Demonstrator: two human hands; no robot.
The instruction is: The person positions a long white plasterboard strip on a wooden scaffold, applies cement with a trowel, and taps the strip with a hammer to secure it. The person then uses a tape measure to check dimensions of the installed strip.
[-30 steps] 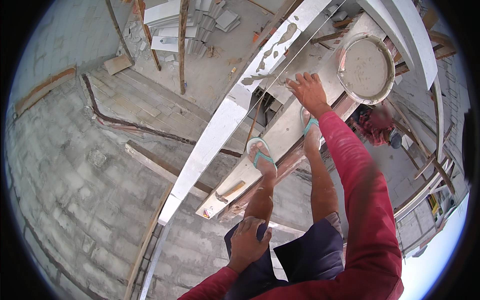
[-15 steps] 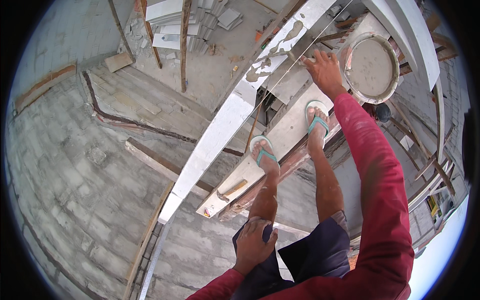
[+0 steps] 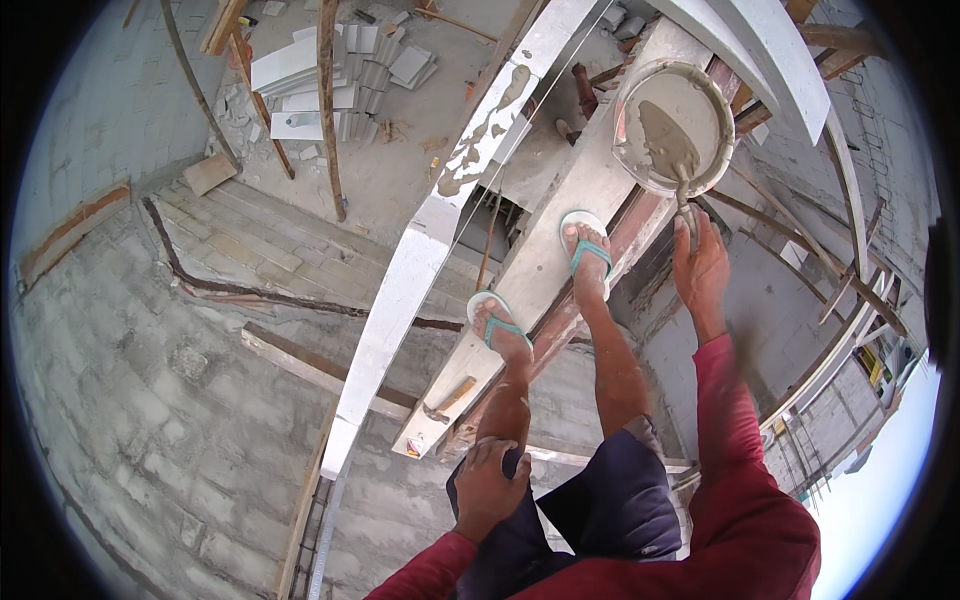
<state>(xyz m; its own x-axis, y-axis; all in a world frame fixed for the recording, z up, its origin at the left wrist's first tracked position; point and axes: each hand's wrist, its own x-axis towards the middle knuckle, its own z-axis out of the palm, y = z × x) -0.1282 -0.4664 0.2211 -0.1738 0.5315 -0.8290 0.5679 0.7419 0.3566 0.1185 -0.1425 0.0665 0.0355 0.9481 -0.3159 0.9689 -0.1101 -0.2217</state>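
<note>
Head view: right hand (image 3: 703,268) grips a mortar-coated metal trowel (image 3: 683,180) by its handle, apparently to keep clear of the grey mortar in the round, pale-rimmed bucket (image 3: 724,130) holding its blade; left hand (image 3: 492,488), loosely spread, rests on dark-blue shorts (image 3: 612,500), likely for balance.

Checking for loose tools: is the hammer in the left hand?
No, the hammer lies on the plank, clear of the left hand.

The hands (image 3: 701,268) are bare below long, deep-red sleeves (image 3: 728,405). Dark navy shorts (image 3: 612,505) show paler greyish patches near one hem; white-soled flip-flops (image 3: 592,254) have teal straps (image 3: 508,328).
</note>
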